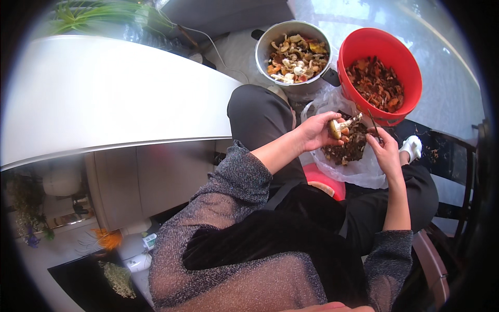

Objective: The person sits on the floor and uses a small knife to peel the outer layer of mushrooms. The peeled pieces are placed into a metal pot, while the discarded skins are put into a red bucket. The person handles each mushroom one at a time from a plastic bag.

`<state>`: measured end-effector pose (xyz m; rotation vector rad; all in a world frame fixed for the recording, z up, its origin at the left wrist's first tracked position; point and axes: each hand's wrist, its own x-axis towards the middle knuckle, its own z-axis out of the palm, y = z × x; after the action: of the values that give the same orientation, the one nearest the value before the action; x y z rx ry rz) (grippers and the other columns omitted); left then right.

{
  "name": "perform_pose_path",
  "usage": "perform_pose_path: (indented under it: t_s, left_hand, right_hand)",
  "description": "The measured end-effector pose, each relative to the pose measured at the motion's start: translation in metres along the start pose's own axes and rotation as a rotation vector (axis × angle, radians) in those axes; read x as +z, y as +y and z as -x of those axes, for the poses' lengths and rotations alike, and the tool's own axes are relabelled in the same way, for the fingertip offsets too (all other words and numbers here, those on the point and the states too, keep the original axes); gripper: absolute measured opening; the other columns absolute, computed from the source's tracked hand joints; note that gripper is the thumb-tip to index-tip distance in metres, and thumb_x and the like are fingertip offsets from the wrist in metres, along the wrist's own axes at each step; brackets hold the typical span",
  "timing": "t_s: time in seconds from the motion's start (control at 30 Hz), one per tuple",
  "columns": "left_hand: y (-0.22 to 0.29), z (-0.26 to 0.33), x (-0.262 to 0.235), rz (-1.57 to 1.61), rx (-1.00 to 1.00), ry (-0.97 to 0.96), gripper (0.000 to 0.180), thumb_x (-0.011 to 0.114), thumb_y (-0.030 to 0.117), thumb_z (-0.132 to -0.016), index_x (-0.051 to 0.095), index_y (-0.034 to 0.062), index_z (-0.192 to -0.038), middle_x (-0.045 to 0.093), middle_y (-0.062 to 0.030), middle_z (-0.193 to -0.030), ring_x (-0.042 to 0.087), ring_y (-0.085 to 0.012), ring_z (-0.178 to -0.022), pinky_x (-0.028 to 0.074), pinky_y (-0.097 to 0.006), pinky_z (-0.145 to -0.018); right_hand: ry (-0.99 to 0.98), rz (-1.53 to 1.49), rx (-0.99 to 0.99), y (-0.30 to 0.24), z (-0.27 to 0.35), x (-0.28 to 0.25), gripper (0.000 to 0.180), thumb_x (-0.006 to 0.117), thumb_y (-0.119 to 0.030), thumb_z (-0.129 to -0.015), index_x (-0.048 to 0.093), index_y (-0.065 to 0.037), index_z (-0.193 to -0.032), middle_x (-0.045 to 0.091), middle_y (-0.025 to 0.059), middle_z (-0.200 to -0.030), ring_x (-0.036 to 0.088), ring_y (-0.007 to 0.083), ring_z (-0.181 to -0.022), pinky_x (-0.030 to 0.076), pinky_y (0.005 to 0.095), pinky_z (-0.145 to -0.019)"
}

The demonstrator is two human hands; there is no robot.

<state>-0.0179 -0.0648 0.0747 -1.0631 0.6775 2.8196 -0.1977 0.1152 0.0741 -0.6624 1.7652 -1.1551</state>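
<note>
My left hand (316,131) is closed around a mushroom (340,128) with a brownish cap and a pale stem, its dirty stem end pointing right. In my right hand (384,150), just beside that stem, the fingers pinch a thin dark object (372,120); whether it is a small blade or a twig I cannot tell. Below both hands an opened translucent plastic bag (368,179) holds dark soil and scraps (347,152). Beyond it stand a silver pot (258,56) of cut pale and orange mushrooms (297,58) and a red bucket (411,49) of reddish-brown pieces (375,86).
A long white table (130,88) fills the left side, close to my left knee. Something pink-red (338,190) shows under the bag. At the right are a white shoe (412,147) and a dark chair frame (470,182). A white cable (213,44) runs behind the pot.
</note>
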Motion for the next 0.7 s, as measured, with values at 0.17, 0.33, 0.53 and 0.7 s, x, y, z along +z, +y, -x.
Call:
perform_pose_path:
  t_s: [0.17, 0.33, 0.53, 0.7]
  left_hand:
    - [-0.012, 0.002, -0.002, -0.171, -0.016, -0.060, 0.029, 0.052, 0.032, -0.100, 0.059, 0.0061, -0.109, 0.067, -0.0159, -0.100, 0.068, -0.0314, -0.091, 0.055, -0.041, -0.075]
    - [-0.021, 0.002, 0.002, -0.229, -0.075, -0.134, 0.032, 0.053, 0.037, -0.100, 0.061, 0.0062, -0.105, 0.068, -0.0113, -0.095, 0.067, -0.0249, -0.080, 0.054, -0.037, -0.069]
    - [-0.023, -0.002, 0.005, -0.309, -0.140, -0.179, 0.045, 0.046, 0.048, -0.102, 0.062, 0.0064, -0.106, 0.069, -0.0110, -0.094, 0.068, -0.0238, -0.082, 0.054, -0.035, -0.069]
    - [-0.021, -0.002, 0.008, -0.266, -0.174, -0.200, 0.066, 0.031, 0.064, -0.100, 0.059, 0.0055, -0.112, 0.070, -0.0134, -0.100, 0.068, -0.0244, -0.084, 0.054, -0.035, -0.070]
  right_hand:
    - [0.017, -0.114, -0.205, 0.002, 0.005, 0.007, 0.031, 0.062, 0.000, -0.091, 0.060, 0.003, -0.122, 0.064, 0.0053, -0.113, 0.060, 0.0127, -0.104, 0.047, 0.0264, -0.092]
    - [-0.326, -0.269, -0.135, -0.006, 0.008, -0.001, 0.039, 0.063, 0.008, -0.086, 0.057, 0.004, -0.125, 0.062, 0.0060, -0.118, 0.059, 0.0136, -0.111, 0.046, 0.0281, -0.099]
    - [-0.382, -0.069, -0.066, -0.005, 0.018, -0.001, 0.032, 0.068, 0.003, -0.085, 0.060, 0.005, -0.116, 0.064, 0.0057, -0.108, 0.061, 0.0141, -0.104, 0.052, 0.0289, -0.090]
    - [-0.318, -0.050, 0.075, -0.015, 0.032, -0.008, 0.028, 0.068, -0.003, -0.087, 0.061, 0.002, -0.114, 0.063, 0.0041, -0.096, 0.062, 0.0106, -0.090, 0.053, 0.0257, -0.080]
